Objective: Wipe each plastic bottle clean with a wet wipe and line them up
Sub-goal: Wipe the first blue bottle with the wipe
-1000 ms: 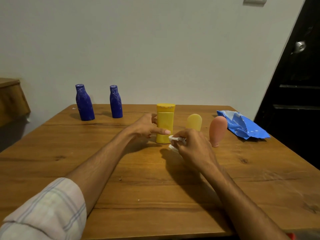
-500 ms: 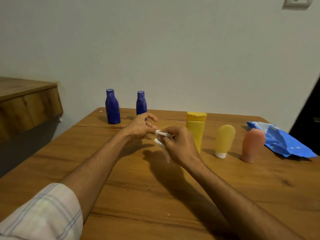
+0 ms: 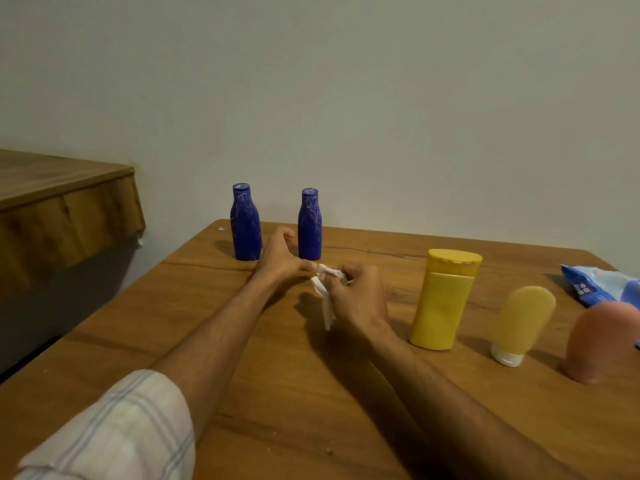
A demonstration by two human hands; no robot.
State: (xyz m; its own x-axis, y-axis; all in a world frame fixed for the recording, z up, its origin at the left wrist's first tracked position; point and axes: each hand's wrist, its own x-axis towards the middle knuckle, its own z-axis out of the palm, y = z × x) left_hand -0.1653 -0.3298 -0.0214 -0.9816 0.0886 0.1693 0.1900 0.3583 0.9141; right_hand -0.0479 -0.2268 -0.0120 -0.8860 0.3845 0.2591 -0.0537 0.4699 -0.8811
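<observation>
Two dark blue bottles stand at the table's far edge, one on the left and one to its right. A tall yellow bottle, a pale yellow tube on its white cap and a pink tube stand in a row at the right. My right hand grips a crumpled white wet wipe above the table's middle. My left hand is beside it, fingertips touching the wipe's top, just in front of the blue bottles.
A blue wet-wipe packet lies at the far right of the wooden table. A second wooden surface juts in at the left, with a gap between it and the table. A plain wall is close behind.
Both hands with the wipe have moved left, away from the yellow bottle and toward the blue bottles. My view has swung left too.
</observation>
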